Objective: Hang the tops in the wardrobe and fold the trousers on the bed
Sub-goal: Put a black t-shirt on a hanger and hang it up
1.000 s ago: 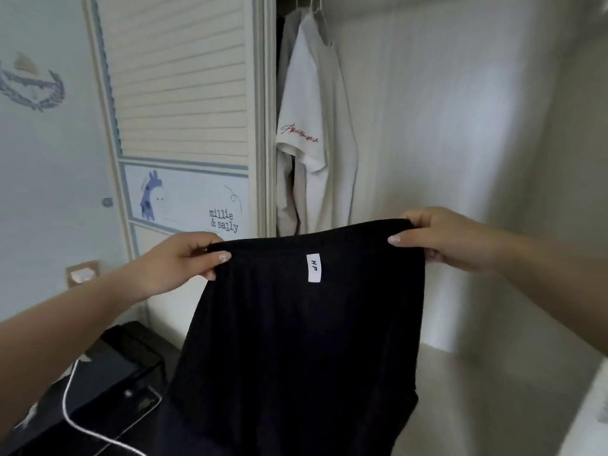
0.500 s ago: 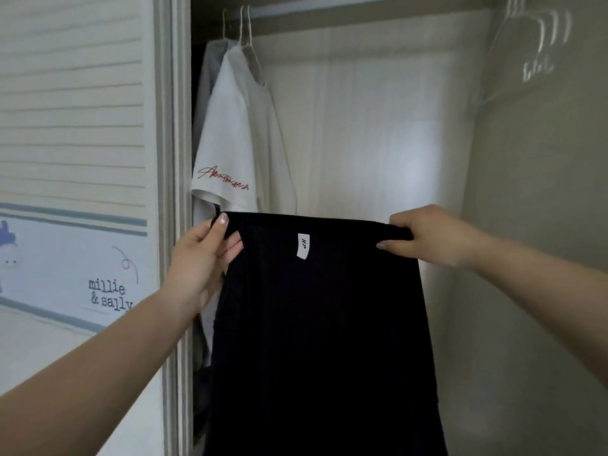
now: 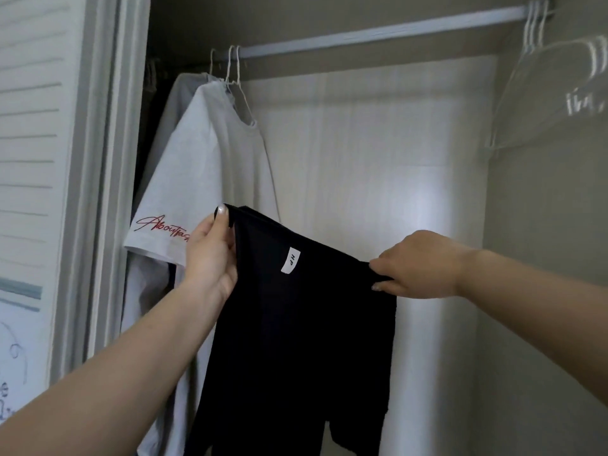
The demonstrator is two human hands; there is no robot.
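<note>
— Before the open wardrobe [image 3: 378, 166], what is being held up?

— One black garment [image 3: 306, 324], stretched by its top edge between both hands. A small white tag [image 3: 291, 260] with the letters "HP" sits just below that edge, and the cloth hangs straight down, out of the bottom of the view. Whether it is a top or trousers I cannot tell.

— And the grip on each side?

— The left hand [image 3: 210, 255] pinches the upper left corner, thumb pointing up along the fabric, fingers tucked behind it. The right hand [image 3: 418, 264] clamps the other end of the edge, fingers curled over the cloth, and it sits lower, so the top edge slopes down to the right.

— Anything already hanging?

— Yes. A white T-shirt [image 3: 210, 179] with red script on its sleeve hangs on a wire hanger from the rail [image 3: 378, 34], at the left end, just behind the left hand. More clothes are packed behind it, too dark to make out. At the far right of the rail hang several bare white hangers [image 3: 552, 93], blurred.

— What lies left of the opening?

— The slatted wardrobe door [image 3: 33, 126].
</note>
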